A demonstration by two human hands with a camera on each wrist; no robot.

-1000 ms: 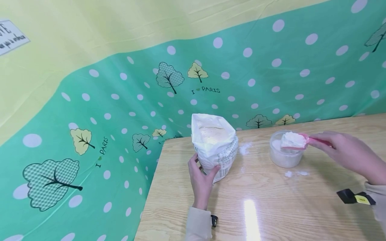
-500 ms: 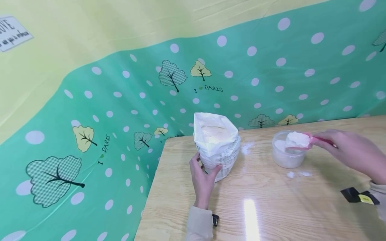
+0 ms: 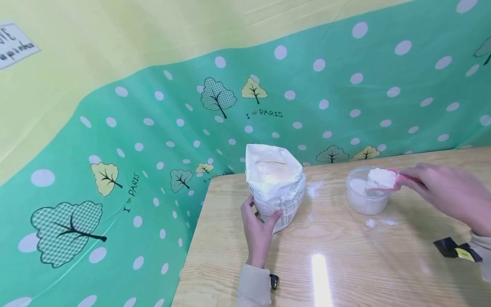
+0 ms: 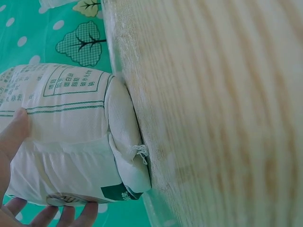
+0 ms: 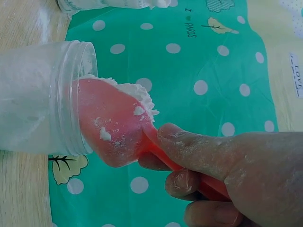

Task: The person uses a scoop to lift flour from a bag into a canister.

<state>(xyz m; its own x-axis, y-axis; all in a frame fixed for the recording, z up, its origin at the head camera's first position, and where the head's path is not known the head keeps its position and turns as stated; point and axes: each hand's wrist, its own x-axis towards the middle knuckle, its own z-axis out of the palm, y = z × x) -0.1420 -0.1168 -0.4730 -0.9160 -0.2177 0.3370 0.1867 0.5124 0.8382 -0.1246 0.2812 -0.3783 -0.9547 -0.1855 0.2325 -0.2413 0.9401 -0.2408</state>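
Note:
A white cloth-like bag [image 3: 276, 192] of pale powder stands on the table with its top open. My left hand [image 3: 258, 230] grips its lower front, thumb on one side and fingers on the other; green print and a folded bottom seam show in the left wrist view. On the right, my right hand [image 3: 441, 192] holds a pink scoop [image 5: 111, 123] by its handle. White powder [image 3: 381, 178] is heaped in the scoop, which is at the mouth of a clear round plastic tub [image 3: 366, 202]. Powder also lies inside the tub. Flour-like dust coats the right thumb.
The wooden table [image 3: 345, 264] carries spilled powder [image 3: 370, 223] in front of the tub and another smear [image 3: 313, 189] between bag and tub. A green dotted cloth [image 3: 153, 140] hangs behind and along the left table edge.
The loaded scoop has shifted slightly to the right over the tub's rim. My left hand keeps its grip on the bag, and the head view has moved a little.

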